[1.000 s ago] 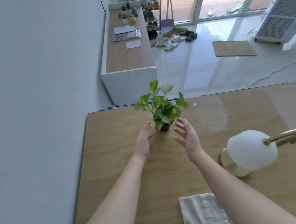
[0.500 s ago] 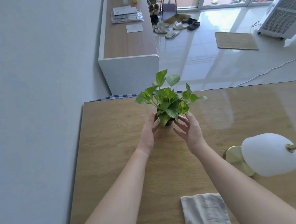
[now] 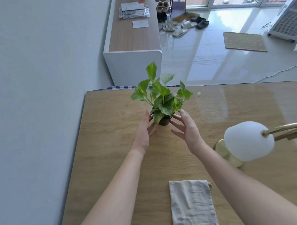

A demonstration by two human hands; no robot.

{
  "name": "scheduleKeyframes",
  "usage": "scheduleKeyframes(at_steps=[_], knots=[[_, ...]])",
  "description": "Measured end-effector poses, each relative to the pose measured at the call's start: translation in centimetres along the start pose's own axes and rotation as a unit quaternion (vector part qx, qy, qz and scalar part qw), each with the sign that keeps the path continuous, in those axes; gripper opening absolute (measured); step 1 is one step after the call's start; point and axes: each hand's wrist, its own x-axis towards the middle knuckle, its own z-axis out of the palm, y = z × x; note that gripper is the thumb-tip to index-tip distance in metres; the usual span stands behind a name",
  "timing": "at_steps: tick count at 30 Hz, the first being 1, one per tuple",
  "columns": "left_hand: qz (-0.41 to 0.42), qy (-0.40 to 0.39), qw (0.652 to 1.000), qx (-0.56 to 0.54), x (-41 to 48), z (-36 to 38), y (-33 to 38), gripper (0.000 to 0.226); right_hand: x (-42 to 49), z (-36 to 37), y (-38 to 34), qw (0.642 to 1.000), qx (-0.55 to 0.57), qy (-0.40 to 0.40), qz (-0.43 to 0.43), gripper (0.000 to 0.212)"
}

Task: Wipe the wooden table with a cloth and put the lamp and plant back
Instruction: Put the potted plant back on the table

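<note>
A small green leafy plant [image 3: 161,98] in a dark pot [image 3: 163,121] stands on the wooden table [image 3: 111,152], toward its far edge. My left hand [image 3: 144,131] presses against the pot's left side. My right hand [image 3: 187,128] meets the pot's right side with its fingers spread, so the pot sits cupped between both hands. A lamp [image 3: 248,140] with a white globe shade, brass arm and round brass base stands at the right. A folded beige cloth [image 3: 193,206] lies on the table near me, between my forearms.
A grey wall runs along the table's left edge. Beyond the far edge are a low white cabinet [image 3: 133,59] with a wooden top and papers, a glossy tiled floor, sandals, a doormat [image 3: 244,41] and a white cable.
Both hands have moved forward from short of the plant and closed in on its pot from either side. The camera has tilted, so the lamp appears farther right.
</note>
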Motion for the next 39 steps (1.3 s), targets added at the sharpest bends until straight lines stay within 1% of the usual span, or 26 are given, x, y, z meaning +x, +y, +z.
scheduleKeyframes(at_steps=[4,5,8,11,13,14,18,22,27,29,36,39], knots=[[0.012,0.011,1.0,-0.002,-3.0,0.5,-0.4,0.07,-2.4,-1.0,0.2,1.0,-0.015,-0.026,0.001,0.048],[0.012,0.014,1.0,-0.003,-3.7,0.5,-0.5,0.069,-2.9,-1.3,0.3,0.999,-0.018,-0.03,0.001,0.049],[0.008,0.018,1.0,-0.003,-5.6,0.6,-1.1,0.044,-4.4,-1.9,0.2,0.999,-0.027,-0.044,0.0,0.05],[0.009,0.018,1.0,-0.002,-7.5,0.8,-1.6,0.05,-5.8,-2.2,0.3,0.998,-0.031,-0.054,0.002,0.05],[0.008,0.022,1.0,-0.003,-8.4,0.9,-2.2,0.034,-6.7,-2.4,0.3,0.997,-0.035,-0.062,0.003,0.049],[0.01,0.023,1.0,-0.001,-9.0,1.0,-2.4,0.032,-7.3,-2.5,0.3,0.997,-0.039,-0.066,0.003,0.049],[0.015,0.024,0.999,0.017,-10.5,0.9,-3.3,0.048,-8.7,-2.8,0.1,0.996,-0.046,-0.072,0.016,0.049],[0.012,0.026,1.0,0.011,-12.0,1.0,-3.3,0.049,-10.1,-3.1,0.3,0.996,-0.053,-0.076,0.018,0.049],[0.023,0.029,0.999,0.005,-13.3,0.8,-3.4,0.064,-11.3,-3.1,0.4,0.995,-0.052,-0.084,0.011,0.043],[0.025,0.026,0.999,0.01,-13.6,0.7,-3.4,0.065,-11.6,-3.1,0.6,0.995,-0.049,-0.084,0.012,0.039],[0.015,0.022,0.999,0.025,-13.9,0.0,-4.4,0.071,-12.0,-3.7,2.1,0.994,-0.057,-0.094,0.02,0.041],[0.0,0.021,0.999,0.025,-14.0,0.0,-4.9,0.065,-12.3,-3.9,2.7,0.993,-0.06,-0.098,0.032,0.038]])
